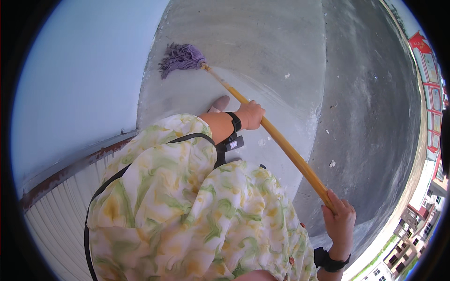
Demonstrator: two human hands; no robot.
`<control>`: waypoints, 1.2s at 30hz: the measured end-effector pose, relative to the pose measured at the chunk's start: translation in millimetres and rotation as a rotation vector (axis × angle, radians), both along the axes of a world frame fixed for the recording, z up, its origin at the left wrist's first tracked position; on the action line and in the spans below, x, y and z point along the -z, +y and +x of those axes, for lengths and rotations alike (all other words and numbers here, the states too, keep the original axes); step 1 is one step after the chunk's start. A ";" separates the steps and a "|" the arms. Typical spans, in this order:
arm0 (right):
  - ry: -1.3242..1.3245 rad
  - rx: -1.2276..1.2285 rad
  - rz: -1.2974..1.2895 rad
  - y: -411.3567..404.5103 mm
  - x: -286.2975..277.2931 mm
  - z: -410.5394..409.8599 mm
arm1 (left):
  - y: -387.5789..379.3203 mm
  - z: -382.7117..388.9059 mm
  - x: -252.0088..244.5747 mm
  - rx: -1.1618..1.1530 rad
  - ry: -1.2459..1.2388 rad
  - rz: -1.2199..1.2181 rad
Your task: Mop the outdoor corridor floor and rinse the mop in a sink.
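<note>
A mop with a purple string head [183, 59] rests on the concrete floor near the foot of a pale wall. Its yellow handle [288, 147] runs diagonally down to the right across my front. My left hand [250, 115] grips the handle around its middle, with a black band on the wrist. Lower right, my right hand [339, 219] is closed around the handle's upper end, the thumb lying along it. A black band [330, 260] also circles that wrist. Below my left forearm is a dark object [234, 143] with a small label.
The pale wall [84, 70] rises on the left, beside a ribbed white panel [70, 210] with a rusty rail. One shoe [220, 103] of mine shows beyond my left forearm. Darker pavement [365, 123] borders the light concrete [267, 42]. Red-framed boards [430, 87] and buildings [404, 246] line the far right.
</note>
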State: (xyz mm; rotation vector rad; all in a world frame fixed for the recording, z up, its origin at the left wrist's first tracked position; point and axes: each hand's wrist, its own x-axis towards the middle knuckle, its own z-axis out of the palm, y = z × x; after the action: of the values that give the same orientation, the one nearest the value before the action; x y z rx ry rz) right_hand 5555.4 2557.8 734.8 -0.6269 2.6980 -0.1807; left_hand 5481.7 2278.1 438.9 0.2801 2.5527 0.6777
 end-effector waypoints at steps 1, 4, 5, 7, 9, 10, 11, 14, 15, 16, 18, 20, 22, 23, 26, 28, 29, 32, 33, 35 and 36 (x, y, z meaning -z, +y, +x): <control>0.022 0.124 0.015 21.6 -10.6 28.9 | 33.4 8.3 -7.5 0.049 0.009 0.046; 0.026 0.442 0.091 72.7 -47.7 122.0 | 139.1 42.8 -20.7 0.236 0.090 0.172; -0.018 0.477 0.044 84.3 -62.4 150.4 | 173.5 55.9 -18.6 0.331 0.094 0.264; -0.062 0.637 0.180 79.2 -96.8 192.8 | 233.1 76.0 -35.0 0.567 -0.019 0.249; -0.024 0.727 0.248 70.9 -106.0 222.1 | 274.4 93.9 -36.2 0.714 -0.050 0.299; -0.021 0.732 0.254 67.5 -107.8 226.7 | 287.0 99.2 -35.2 0.751 -0.067 0.303; -0.062 0.812 0.265 63.7 -109.0 227.2 | 294.3 102.3 -32.9 0.783 -0.084 0.307; -0.108 0.909 0.305 63.1 -114.8 233.6 | 300.5 107.1 -45.4 0.813 -0.088 0.318; -0.122 0.878 0.322 64.6 -115.8 231.8 | 293.1 106.7 -46.6 0.790 -0.087 0.320; -0.129 0.856 0.328 70.3 -116.7 230.1 | 285.3 107.2 -45.9 0.742 -0.105 0.353; -0.111 0.853 0.127 90.6 -119.1 223.8 | 264.5 104.3 -48.5 0.660 -0.129 0.384; -0.157 0.829 0.073 100.1 -119.5 202.2 | 234.4 94.4 -57.5 0.642 -0.152 0.328; -0.180 0.838 -0.037 89.5 -113.4 173.8 | 197.6 84.4 -56.4 0.555 -0.142 0.333; -0.197 0.803 -0.040 93.3 -103.6 155.1 | 178.3 80.0 -53.4 0.506 -0.126 0.341; -0.259 0.747 -0.199 91.4 -68.7 89.3 | 104.4 74.1 -28.9 0.154 -0.137 0.376; -0.286 0.577 -0.249 43.3 -41.9 28.6 | 44.7 76.6 -10.5 -0.048 -0.065 0.347; -0.297 0.510 -0.262 20.9 -29.2 6.6 | 17.2 75.2 2.7 -0.129 -0.029 0.368; -0.272 0.110 -0.189 -80.3 10.9 -54.4 | -77.6 91.5 28.5 -0.391 0.053 0.275; -0.252 -0.028 -0.204 -112.1 19.7 -65.3 | -106.0 102.5 45.7 -0.464 0.066 0.216; -0.172 -0.224 -0.325 -153.6 44.4 -69.2 | -148.2 122.2 58.4 -0.602 0.274 0.182; -0.155 -0.331 -0.291 -167.8 54.8 -66.7 | -166.2 137.2 65.6 -0.614 0.265 0.141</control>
State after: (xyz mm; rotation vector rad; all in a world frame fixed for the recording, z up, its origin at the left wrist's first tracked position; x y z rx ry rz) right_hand 5488.7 2390.0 680.0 -1.0853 2.3948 -0.5159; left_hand 5618.9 2111.9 373.3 -0.4199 2.8594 1.1052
